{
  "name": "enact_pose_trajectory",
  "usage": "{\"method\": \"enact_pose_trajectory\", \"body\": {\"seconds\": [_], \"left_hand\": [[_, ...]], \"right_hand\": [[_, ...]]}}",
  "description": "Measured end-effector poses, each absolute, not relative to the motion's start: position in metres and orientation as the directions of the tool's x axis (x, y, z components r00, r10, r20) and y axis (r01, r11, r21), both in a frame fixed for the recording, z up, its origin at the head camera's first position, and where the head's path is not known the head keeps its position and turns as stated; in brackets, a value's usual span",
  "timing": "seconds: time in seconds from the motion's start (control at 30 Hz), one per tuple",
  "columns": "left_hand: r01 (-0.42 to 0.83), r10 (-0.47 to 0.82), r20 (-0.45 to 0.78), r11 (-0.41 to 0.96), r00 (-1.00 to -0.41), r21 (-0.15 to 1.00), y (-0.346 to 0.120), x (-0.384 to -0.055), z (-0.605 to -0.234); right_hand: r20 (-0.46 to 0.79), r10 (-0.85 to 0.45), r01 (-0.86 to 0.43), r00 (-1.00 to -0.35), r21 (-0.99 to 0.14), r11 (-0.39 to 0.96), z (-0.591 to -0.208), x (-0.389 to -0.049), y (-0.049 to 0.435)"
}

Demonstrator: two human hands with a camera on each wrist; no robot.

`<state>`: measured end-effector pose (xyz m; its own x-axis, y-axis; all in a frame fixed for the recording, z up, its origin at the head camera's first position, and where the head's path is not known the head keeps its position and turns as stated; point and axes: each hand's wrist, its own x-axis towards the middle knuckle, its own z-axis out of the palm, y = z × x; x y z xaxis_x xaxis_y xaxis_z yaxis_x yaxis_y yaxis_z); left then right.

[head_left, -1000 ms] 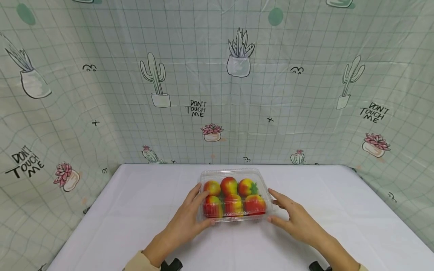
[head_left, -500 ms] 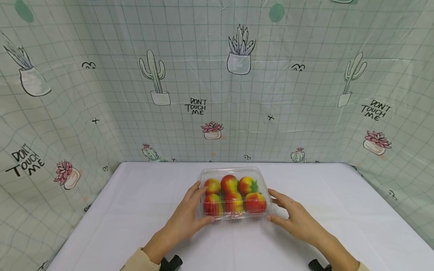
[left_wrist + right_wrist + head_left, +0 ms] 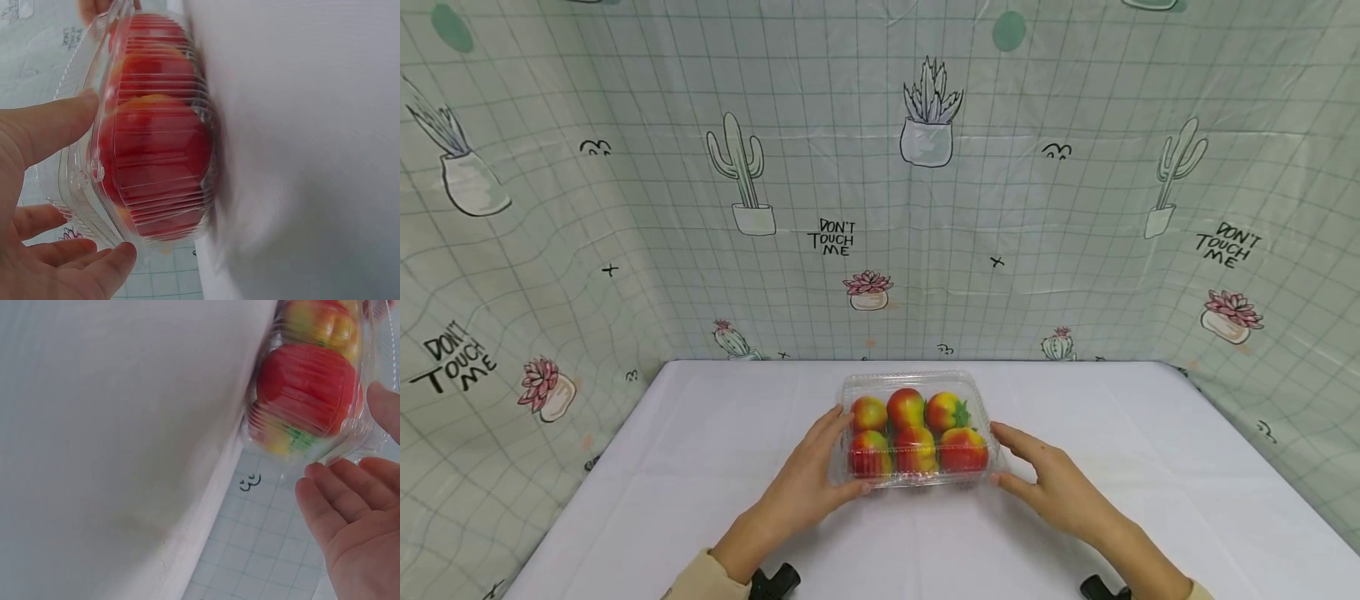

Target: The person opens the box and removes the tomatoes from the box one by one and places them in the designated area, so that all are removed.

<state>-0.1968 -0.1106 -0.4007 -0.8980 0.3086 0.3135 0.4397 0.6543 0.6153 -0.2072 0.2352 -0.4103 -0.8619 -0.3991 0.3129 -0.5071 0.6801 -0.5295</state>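
Note:
A clear plastic clamshell box rests on the white table with its lid down. Inside it lie several red-and-yellow fruits, one with a green leaf beside it. At the box's left side is my left hand, thumb at the front rim and fingers spread along the side, apparently touching it. My right hand stands at the right side, fingers and thumb reaching toward the rim. In the right wrist view its fingertips are at the box's lower edge; whether they press on it I cannot tell.
The white table has a cloth curtain with grid lines and cactus drawings hanging behind and on both sides. Black wrist mounts show below each hand near the bottom of the head view.
Almost nothing differs. The head view shifts slightly, and my right hand's fingertips seem a touch nearer the box. The box stays in place.

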Motion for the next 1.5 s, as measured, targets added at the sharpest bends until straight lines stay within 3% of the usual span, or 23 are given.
{"method": "enact_pose_trajectory", "body": {"seconds": [0.9,1.5], "left_hand": [[0.445,0.354,0.279,0.592,-0.893,0.672,-0.124,-0.186,-0.401],[0.513,0.408,0.327,0.528,-0.852,0.677,-0.134,-0.173,-0.398]], "right_hand": [[0.289,-0.417,-0.507,-0.862,-0.525,0.684,-0.402,-0.186,0.228],[0.333,-0.424,-0.533,-0.842,-0.395,0.748,-0.389,-0.164,0.225]]}}
